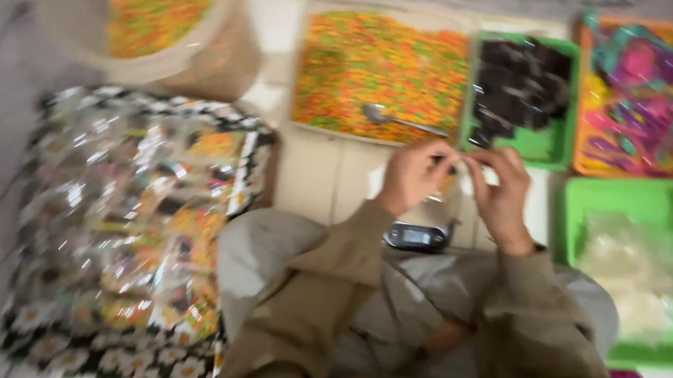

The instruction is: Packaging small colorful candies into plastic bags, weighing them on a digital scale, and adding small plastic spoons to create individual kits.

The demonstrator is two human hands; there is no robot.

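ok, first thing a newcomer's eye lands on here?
Probably the big tray of orange, yellow and green bits at top centre, a spoon lying in it. Just below, the left hand and right hand meet over a small scale. A heap of shiny filled packets covers the left.

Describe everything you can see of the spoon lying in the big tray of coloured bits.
The spoon looks like shiny grey metal, with an oval bowl at the left and a thin handle running right and slightly down. It lies flat on the orange, yellow and green bits near the front edge of the pale tray. No hand touches it. Blur hides finer detail.
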